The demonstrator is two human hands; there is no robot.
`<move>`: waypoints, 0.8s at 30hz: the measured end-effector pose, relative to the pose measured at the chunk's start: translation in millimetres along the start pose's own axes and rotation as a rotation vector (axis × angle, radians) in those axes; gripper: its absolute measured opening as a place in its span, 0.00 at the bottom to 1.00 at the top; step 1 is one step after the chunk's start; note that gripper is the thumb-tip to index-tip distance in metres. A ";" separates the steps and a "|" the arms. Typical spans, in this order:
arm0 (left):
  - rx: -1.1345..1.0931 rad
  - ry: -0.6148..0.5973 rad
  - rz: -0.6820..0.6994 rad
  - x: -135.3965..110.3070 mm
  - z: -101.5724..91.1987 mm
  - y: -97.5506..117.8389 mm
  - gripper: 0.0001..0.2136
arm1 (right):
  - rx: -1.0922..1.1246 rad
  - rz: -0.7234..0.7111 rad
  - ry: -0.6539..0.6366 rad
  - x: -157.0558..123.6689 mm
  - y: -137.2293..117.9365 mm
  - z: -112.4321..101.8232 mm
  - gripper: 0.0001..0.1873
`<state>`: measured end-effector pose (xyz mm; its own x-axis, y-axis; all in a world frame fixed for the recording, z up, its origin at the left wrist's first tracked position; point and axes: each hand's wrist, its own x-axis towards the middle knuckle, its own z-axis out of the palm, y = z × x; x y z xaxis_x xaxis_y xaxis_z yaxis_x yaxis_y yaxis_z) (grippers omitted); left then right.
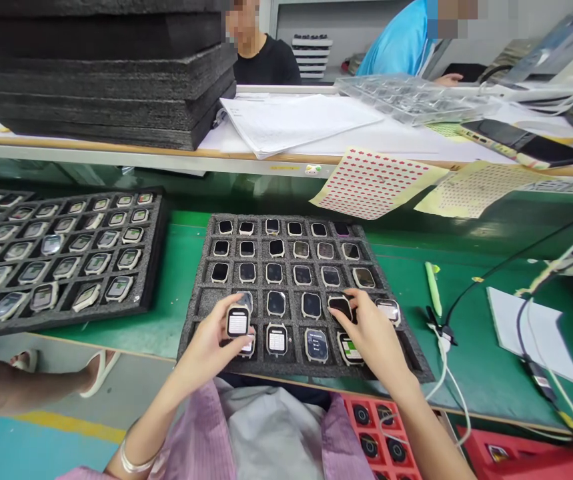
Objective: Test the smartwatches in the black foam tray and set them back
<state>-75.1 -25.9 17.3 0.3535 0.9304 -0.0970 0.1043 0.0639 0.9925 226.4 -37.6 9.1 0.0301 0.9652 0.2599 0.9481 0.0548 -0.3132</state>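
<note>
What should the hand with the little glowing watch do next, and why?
Probably the left hand should lower the lit smartwatch into a pocket of the black foam tray. Other lit watches sit in pockets in the front row, and the pocket at the left end of the next row back looks empty.

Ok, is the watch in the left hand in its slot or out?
Out: the left hand holds the smartwatch raised above the foam tray.
</note>
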 end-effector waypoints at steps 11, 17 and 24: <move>1.099 0.186 0.304 27.1 -43.0 -0.3 0.15 | 0.918 0.242 0.044 -15.9 -18.5 -26.8 0.13; 1.203 0.076 0.239 50.2 11.0 -1.1 0.06 | 1.456 0.291 -0.202 -19.2 -41.4 -29.9 0.27; 0.353 0.091 0.152 40.6 7.3 -6.5 0.08 | 1.707 0.360 -0.324 -26.2 -56.7 -17.6 0.22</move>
<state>-54.7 8.9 6.4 0.3072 0.9489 0.0719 0.3756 -0.1903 0.9070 177.5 -70.5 36.1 -0.1158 0.9838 -0.1371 -0.4499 -0.1750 -0.8758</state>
